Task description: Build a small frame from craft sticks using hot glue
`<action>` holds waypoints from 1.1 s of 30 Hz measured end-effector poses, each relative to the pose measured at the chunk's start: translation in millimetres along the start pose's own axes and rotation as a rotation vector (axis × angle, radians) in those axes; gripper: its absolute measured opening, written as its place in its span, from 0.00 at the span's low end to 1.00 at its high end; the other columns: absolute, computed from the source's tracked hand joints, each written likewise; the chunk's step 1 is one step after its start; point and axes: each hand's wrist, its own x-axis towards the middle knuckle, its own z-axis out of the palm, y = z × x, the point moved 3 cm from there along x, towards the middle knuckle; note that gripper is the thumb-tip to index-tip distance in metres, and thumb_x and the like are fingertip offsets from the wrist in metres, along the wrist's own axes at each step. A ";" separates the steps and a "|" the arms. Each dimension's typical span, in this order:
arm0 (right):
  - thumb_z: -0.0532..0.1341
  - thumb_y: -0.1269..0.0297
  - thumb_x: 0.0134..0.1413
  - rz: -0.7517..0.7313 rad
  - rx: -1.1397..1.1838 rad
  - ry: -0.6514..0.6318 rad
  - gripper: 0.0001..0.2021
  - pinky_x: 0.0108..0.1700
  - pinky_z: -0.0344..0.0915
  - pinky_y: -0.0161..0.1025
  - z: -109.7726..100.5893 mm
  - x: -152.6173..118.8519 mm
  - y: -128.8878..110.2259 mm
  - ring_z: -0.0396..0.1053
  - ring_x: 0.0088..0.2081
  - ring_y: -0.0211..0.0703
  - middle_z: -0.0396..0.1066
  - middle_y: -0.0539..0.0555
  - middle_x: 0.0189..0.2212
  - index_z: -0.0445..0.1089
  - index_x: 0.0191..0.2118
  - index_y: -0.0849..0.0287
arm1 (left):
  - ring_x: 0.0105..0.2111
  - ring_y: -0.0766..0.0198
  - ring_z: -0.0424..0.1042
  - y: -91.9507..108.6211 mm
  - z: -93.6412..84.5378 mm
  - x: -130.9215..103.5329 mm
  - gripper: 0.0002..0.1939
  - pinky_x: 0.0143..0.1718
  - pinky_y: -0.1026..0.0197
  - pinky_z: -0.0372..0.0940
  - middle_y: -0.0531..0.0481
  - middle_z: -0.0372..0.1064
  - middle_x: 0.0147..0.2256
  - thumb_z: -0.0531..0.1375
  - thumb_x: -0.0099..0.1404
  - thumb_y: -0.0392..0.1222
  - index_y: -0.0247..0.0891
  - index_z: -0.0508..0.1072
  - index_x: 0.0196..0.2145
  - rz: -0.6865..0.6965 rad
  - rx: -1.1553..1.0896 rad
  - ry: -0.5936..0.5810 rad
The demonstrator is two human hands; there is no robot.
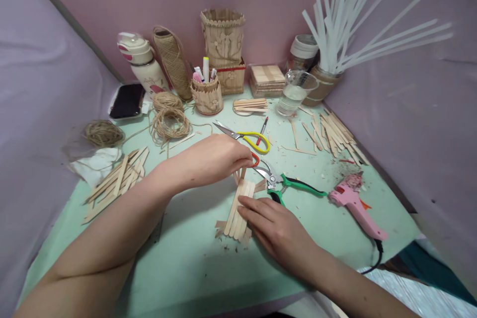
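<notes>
- Our R hand: fingers straight & tog., lying flat on the R edge of the stick panel, not curled round it.
- Our L hand: fingers bent & bunched just above the panel's far end, by a red-orange loop; can't tell if they grip anything.
- Panel: pale sticks side by side, flat on the green desk, darker strips poking out at near end.
- Nr R hand we've pruners w/ green handles; beyond L hand, scissors w/ yellow handles & a red pen.
- Far R: pink glue gun on its side, loose sticks behind it.
- Far L: stick pile, twine coils.
- Back: we see pen holder, plastic cup, bottle.
</notes>
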 end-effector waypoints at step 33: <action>0.53 0.73 0.64 0.011 -0.014 -0.006 0.17 0.48 0.74 0.48 2.7 -2.0 1.6 0.72 0.49 0.48 0.71 0.59 0.57 0.69 0.56 0.61 | 0.27 0.64 0.71 6.8 -4.5 -1.3 0.15 0.28 0.64 0.56 0.50 0.74 0.27 0.52 0.71 0.40 0.37 0.77 0.32 0.003 0.182 0.056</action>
